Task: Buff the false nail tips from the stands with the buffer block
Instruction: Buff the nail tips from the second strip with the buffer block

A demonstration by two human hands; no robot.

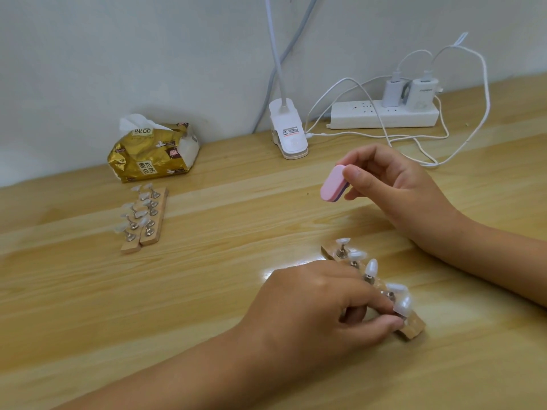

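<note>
The hands are both busy: the left hand (319,303) pinches the nearest false nail tip (403,305) by its post at the near end of the stand (413,328), whose long axis runs away toward the right hand (396,187), which grips the buffer block (333,184) aloft, well beyond that tip.

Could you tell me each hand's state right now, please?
Left hand pinches nearest translucent false nail tip at its base.
Right hand grips pink oval buffer block.
</note>
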